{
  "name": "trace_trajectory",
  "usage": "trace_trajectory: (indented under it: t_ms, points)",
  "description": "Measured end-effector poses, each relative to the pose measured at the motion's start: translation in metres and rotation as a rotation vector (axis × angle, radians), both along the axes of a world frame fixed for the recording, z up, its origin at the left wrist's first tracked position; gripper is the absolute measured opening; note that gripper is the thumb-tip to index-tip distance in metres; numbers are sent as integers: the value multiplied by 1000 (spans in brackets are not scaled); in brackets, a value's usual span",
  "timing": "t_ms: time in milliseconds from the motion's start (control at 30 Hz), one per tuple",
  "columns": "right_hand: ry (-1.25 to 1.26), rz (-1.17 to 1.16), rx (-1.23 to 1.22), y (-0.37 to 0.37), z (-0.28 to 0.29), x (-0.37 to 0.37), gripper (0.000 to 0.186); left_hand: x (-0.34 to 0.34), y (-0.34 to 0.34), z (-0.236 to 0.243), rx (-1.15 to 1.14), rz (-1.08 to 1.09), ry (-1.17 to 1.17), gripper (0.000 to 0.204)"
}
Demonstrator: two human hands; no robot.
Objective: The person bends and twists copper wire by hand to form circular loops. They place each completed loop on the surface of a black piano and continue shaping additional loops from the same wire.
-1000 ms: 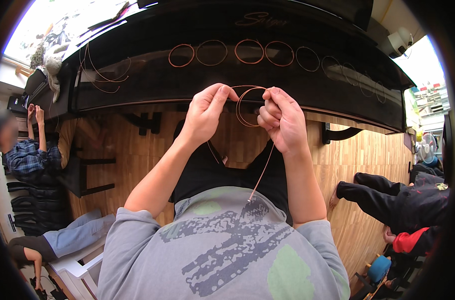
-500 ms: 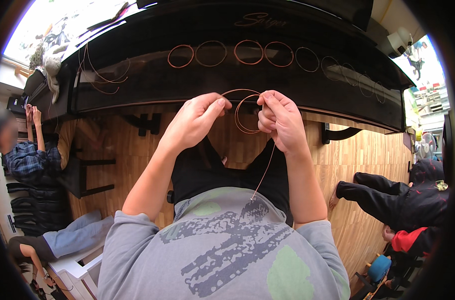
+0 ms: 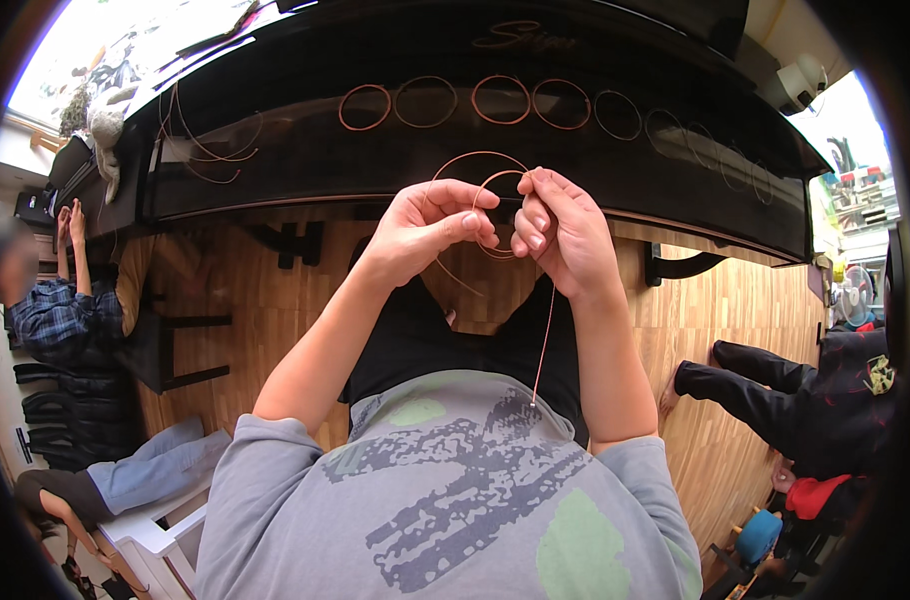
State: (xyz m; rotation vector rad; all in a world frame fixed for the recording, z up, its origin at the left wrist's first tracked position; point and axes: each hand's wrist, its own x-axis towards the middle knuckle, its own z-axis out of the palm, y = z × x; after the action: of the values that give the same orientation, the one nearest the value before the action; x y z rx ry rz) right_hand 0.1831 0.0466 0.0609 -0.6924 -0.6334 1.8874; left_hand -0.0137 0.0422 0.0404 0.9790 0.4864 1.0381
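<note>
Between my hands is a thin copper-coloured wire (image 3: pixel 480 153), bent into a small coil with a wider loop arching above it. My right hand (image 3: pixel 567 240) pinches the coil's right side, where the turns meet, between thumb and forefinger. At the coil's left side, my left hand (image 3: pixel 415 235) has its thumb and fingers bent round the wire. One loose end curves down below my left hand. A straighter tail hangs from under my right hand to my shirt (image 3: pixel 455 480), ending in a small pale tip.
A black piano (image 3: pixel 305 185) spans the front. Along its top lie several coiled wires, including a copper one (image 3: pixel 340 108) and a dark one (image 3: pixel 395 103); looser wires (image 3: pixel 210 157) lie farther left. One person (image 3: pixel 65 310) sits at left, another (image 3: pixel 825 400) at right.
My left hand has moved right, closer to my right hand. The wider loop now arches higher, and its loose end shows below my left hand. The hanging tail has swung right.
</note>
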Motion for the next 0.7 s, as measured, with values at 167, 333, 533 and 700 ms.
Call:
trace_trajectory:
  t_ms: [167,333,533,700]
  points:
    - [-26,11,73,2,-7,-2,24,0,3,-13,-38,111,-97,15]
    - [-40,2,78,2,-7,-3,24,1,3,-12,-77,134,-50,14]
    - [-40,-9,35,3,-5,-6,24,3,1,-13,-130,110,-131,17]
    - [-25,42,-38,3,4,-7,25,3,-2,-17,-156,76,-207,16]
